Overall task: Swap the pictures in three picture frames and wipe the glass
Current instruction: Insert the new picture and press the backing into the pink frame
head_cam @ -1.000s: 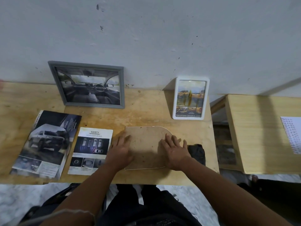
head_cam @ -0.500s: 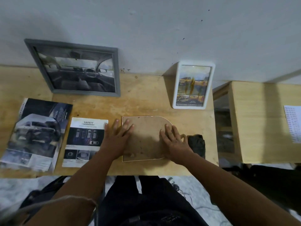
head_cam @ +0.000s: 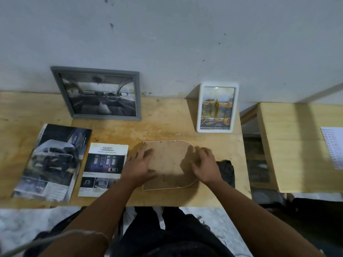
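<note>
Head view: at lower centre, an arched frame back (head_cam: 167, 164) is pressed flat on the worktop (head_cam: 167, 123) by the left hand (head_cam: 138, 166), fingers straight; the right hand (head_cam: 205, 166), fingers curled, grips its rounded edge.

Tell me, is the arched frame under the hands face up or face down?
Face down. The arched frame lies flat on the table showing only its plain brown backing board, no glass or picture.

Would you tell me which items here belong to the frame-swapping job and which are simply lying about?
Belong to the job:
grey frame
white frame
arched frame, face down under both hands
car brochure
SAFETY leaflet
dark cloth

Lying about:
printed sheet on the side table
</note>
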